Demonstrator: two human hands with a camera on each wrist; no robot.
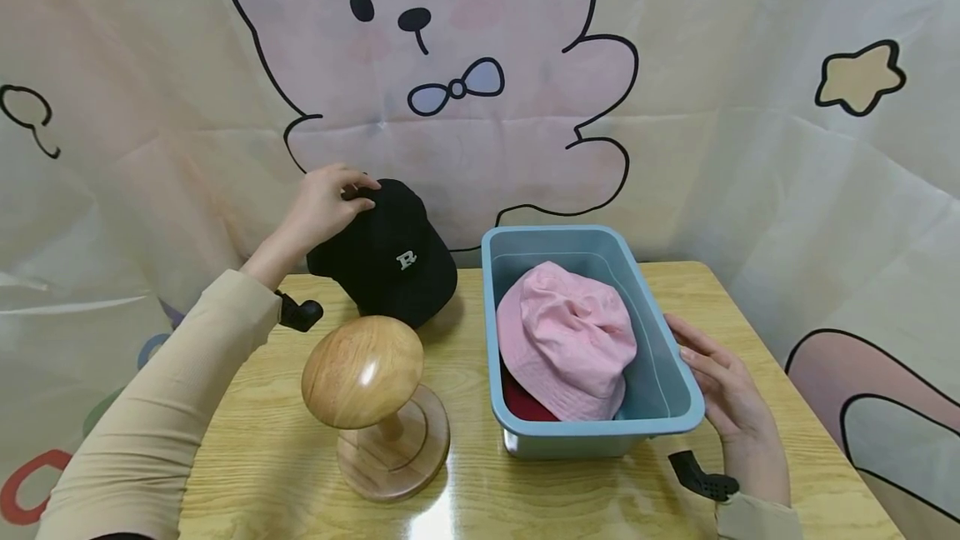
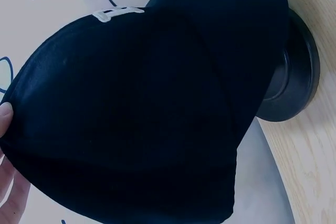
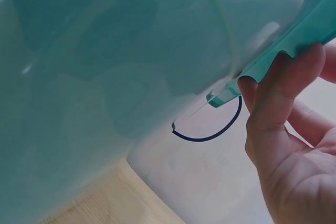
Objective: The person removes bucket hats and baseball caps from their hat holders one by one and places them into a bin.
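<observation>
My left hand [image 1: 330,200] pinches the crown of a black baseball cap [image 1: 378,252] with a white letter on its front. In the left wrist view the fingertips [image 2: 5,119] touch the cap's edge, and a dark round base [image 2: 296,72] shows behind the brim. On the right, my right hand [image 1: 723,382] holds the side rim of a blue plastic bin [image 1: 592,432], its bent fingers [image 3: 273,98] at the lip. A pink bucket hat [image 1: 566,340] lies in the bin, partly covering a dark red item [image 1: 525,398] whose kind is hidden.
A wooden hat stand [image 1: 363,373] with a rounded top and round base is in front of the cap, left of the bin. Everything stands on a wood-grain table [image 1: 480,490]. A cartoon-printed cloth [image 1: 720,148] hangs behind the table's far edge.
</observation>
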